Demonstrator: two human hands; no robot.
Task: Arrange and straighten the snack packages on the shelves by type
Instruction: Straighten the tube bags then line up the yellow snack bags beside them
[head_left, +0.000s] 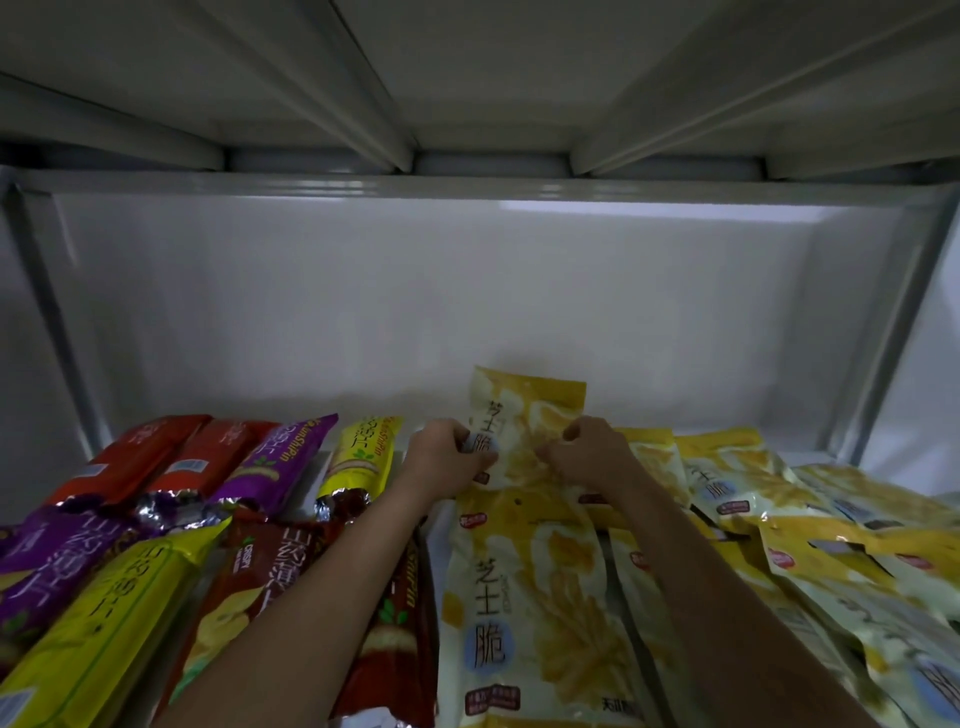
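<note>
My left hand (447, 460) and right hand (587, 449), arms outstretched, each pinch a side of the yellow-and-white foil snack bag (524, 415). Its top edge nears the white shelf back wall (415, 312); bare shelf lies behind.

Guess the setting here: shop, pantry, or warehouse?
Probably a shop shelf, though a stockroom is possible. It is a white metal shelf bay with many repeated snack packs: yellow cheese-crisp bags, purple packs and red packs. Both hands hold one yellow bag.

Head view — close, into shelf (519, 322)
</note>
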